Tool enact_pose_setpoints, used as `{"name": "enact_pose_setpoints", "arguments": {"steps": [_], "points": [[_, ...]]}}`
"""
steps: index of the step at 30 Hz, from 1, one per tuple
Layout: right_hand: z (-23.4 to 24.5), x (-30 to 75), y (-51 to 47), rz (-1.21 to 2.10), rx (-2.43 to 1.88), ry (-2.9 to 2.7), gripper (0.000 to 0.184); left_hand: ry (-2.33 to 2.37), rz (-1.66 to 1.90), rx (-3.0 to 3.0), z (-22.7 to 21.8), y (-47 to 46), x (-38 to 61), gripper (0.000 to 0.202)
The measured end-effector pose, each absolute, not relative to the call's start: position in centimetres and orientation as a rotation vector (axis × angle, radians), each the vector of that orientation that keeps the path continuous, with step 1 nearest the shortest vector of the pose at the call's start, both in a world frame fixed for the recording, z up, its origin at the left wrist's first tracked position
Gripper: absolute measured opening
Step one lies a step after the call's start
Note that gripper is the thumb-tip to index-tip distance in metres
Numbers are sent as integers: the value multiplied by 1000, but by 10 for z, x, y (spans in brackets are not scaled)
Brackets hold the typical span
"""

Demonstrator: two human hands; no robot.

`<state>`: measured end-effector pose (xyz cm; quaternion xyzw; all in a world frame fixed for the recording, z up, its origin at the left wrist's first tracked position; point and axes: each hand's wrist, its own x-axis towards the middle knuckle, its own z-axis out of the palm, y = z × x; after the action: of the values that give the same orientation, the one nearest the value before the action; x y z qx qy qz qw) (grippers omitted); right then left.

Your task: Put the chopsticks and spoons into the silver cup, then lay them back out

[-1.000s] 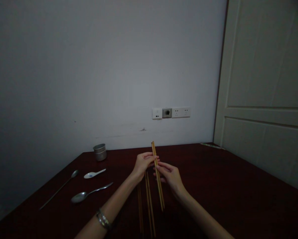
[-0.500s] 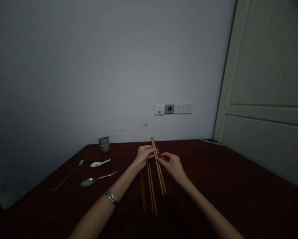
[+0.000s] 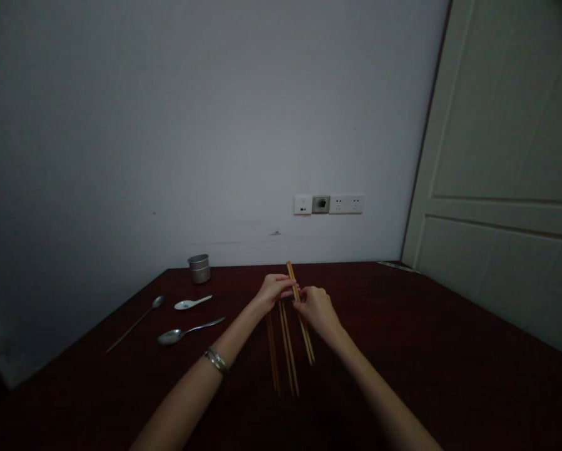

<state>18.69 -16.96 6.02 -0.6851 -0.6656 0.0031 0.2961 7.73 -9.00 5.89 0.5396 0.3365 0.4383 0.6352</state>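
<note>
Between my two hands a pair of light wooden chopsticks (image 3: 305,335) is held, slanting from upper left to lower right. My left hand (image 3: 276,290) pinches the pair near its upper end, a bracelet on that wrist. Lower down, from the right, my right hand (image 3: 315,305) has its fingers closed on the same pair. Two more pairs lie on the table below my left hand: light chopsticks (image 3: 288,357) in the middle and darker reddish chopsticks (image 3: 272,354) at the left. My left hand covers their upper ends.
On the left of the dark red table (image 3: 393,351) lie a long-handled spoon (image 3: 137,321), a white soup spoon (image 3: 187,304) and a larger metal spoon (image 3: 173,337). A metal cup (image 3: 199,269) stands behind them near the wall. A thin flat strip (image 3: 398,267) lies at the back right.
My right hand has closed in on the chopsticks and its fingers now wrap nearer to them. The held pair has barely moved. The whole view has shifted slightly.
</note>
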Motion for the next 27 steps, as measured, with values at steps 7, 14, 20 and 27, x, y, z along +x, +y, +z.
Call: {"name": "enact_pose_setpoints", "arguments": {"steps": [7, 14, 20, 27], "points": [[31, 193, -164, 96, -2038, -1817, 21, 1115, 812, 1548, 46, -62, 51, 20], [17, 187, -166, 157, -2068, -1925, 22, 1538, 369, 1876, 38, -64, 23, 28], [14, 189, -164, 170, -2048, -1958, 20, 1621, 285, 1909, 28, -68, 23, 30], [14, 192, -169, 170, -2040, -1963, 20, 1631, 218, 1946, 30, -76, 27, 24]]}}
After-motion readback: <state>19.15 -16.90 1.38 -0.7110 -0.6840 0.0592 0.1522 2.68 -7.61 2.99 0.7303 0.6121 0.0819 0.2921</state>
